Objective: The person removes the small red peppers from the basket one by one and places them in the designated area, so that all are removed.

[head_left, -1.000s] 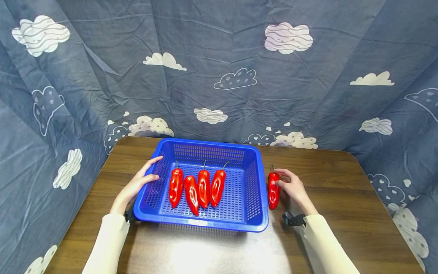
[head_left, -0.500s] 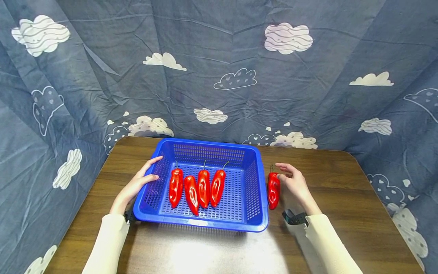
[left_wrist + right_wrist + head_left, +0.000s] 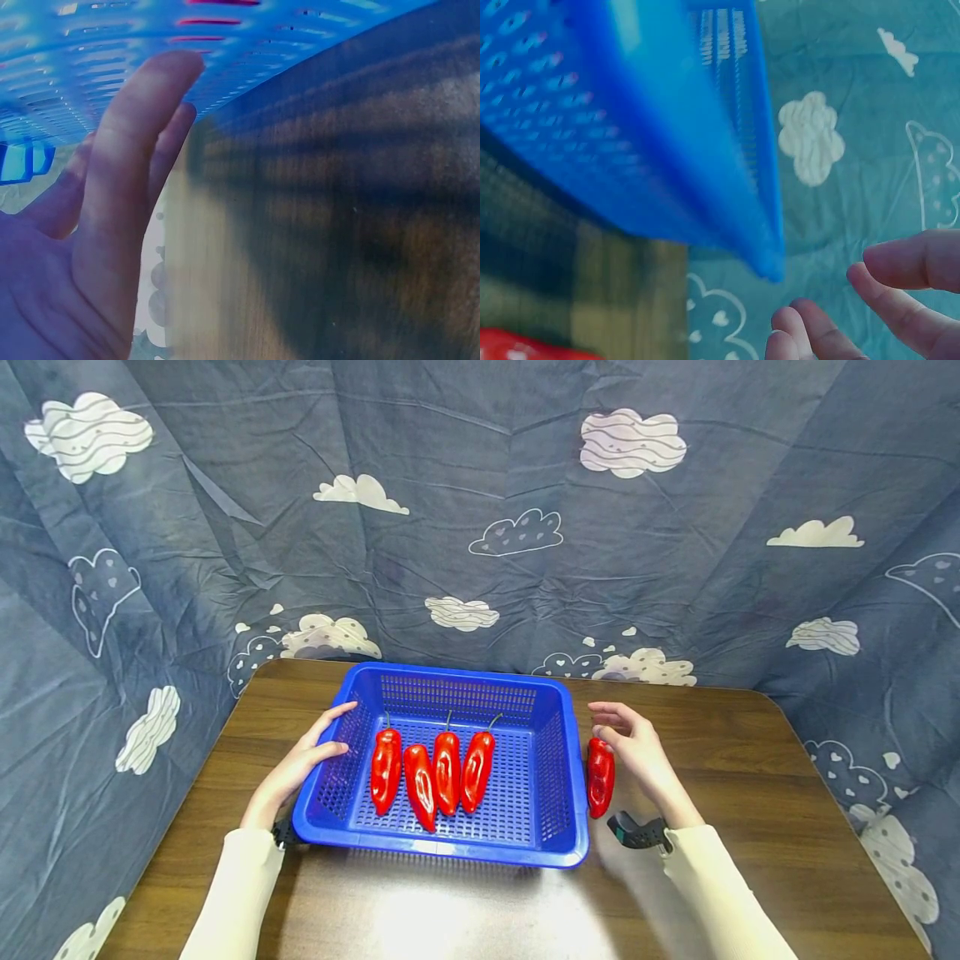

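Red peppers, several with green stems, lie inside the blue plastic basket (image 3: 465, 855); one pepper (image 3: 386, 772) is at its left. My left hand (image 3: 288, 772) rests at the basket's left rim, thumb and fingers fairly straight and reaching over it; the left wrist view shows the thumb (image 3: 120, 150) close to the perforated wall. On the table just right of the basket lies a single red pepper (image 3: 601, 781). Above its stem end, my right hand (image 3: 637, 752) hovers with loosely bent fingers and nothing between them, hiding the stem. That pepper (image 3: 525, 346) peeks in low in the right wrist view.
The brown wooden table (image 3: 750, 793) extends to both sides of the basket and in front. Behind it hangs a dark grey-blue cloth (image 3: 480, 460) with cloud patterns. A black strap device (image 3: 637, 832) sits on my right wrist.
My right hand has drifted off the side of the single pepper, first away, then left over its stem end. That pepper, the basket and my left hand keep their places.
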{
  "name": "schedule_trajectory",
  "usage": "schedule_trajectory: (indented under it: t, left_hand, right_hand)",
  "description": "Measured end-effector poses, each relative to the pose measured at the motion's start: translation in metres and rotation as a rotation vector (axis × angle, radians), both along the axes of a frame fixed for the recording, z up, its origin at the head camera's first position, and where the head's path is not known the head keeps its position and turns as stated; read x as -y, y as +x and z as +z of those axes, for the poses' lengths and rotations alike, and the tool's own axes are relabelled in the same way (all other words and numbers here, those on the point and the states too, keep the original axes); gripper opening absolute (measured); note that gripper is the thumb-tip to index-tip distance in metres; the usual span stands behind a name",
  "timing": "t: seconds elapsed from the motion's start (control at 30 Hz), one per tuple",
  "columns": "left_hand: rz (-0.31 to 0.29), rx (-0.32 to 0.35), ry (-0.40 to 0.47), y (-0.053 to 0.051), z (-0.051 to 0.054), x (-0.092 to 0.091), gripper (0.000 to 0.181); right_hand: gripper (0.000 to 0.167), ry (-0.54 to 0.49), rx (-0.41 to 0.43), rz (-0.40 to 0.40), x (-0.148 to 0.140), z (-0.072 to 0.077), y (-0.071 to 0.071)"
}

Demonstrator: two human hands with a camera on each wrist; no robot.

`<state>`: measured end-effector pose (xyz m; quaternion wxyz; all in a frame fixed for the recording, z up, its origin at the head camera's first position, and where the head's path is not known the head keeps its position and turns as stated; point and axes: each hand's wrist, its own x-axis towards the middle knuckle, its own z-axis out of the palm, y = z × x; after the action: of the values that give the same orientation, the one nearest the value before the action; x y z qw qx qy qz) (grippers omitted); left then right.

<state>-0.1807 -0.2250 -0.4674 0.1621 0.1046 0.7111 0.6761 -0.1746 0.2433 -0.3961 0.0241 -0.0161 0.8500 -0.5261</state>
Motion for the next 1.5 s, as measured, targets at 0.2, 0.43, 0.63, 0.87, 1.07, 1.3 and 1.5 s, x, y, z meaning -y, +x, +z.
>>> schedule_trajectory:
  t: [0.2, 0.43, 0.63, 0.87, 1.07, 1.3, 1.5]
  left_hand:
    - [0.001, 0.003, 0.002, 0.001, 0.002, -0.001, 0.062]
    - [0.004, -0.005, -0.001, 0.001, 0.001, -0.001, 0.062]
    - [0.006, -0.002, -0.007, 0.001, 0.002, -0.001, 0.061]
    - [0.012, 0.000, -0.011, 0.001, 0.002, -0.002, 0.061]
    - [0.013, 0.007, -0.006, 0.001, 0.001, -0.001, 0.061]
    - [0.013, -0.004, -0.003, 0.001, 0.000, -0.001, 0.061]
    - [0.015, -0.008, -0.003, 0.001, 0.002, -0.002, 0.061]
  right_hand:
    - [0.037, -0.043, -0.024, 0.041, 0.013, 0.010, 0.000]
    - [0.036, -0.062, -0.019, 0.069, 0.028, 0.016, -0.002]
    - [0.036, -0.083, -0.022, 0.095, 0.044, 0.015, -0.003]
    - [0.035, -0.109, -0.016, 0.130, 0.062, 0.009, -0.007]
    - [0.035, -0.101, -0.004, 0.167, 0.076, 0.004, -0.011]
    - [0.035, -0.097, 0.025, 0.169, 0.089, 0.000, -0.013]
    - [0.036, -0.080, 0.047, 0.162, 0.097, -0.005, -0.016]
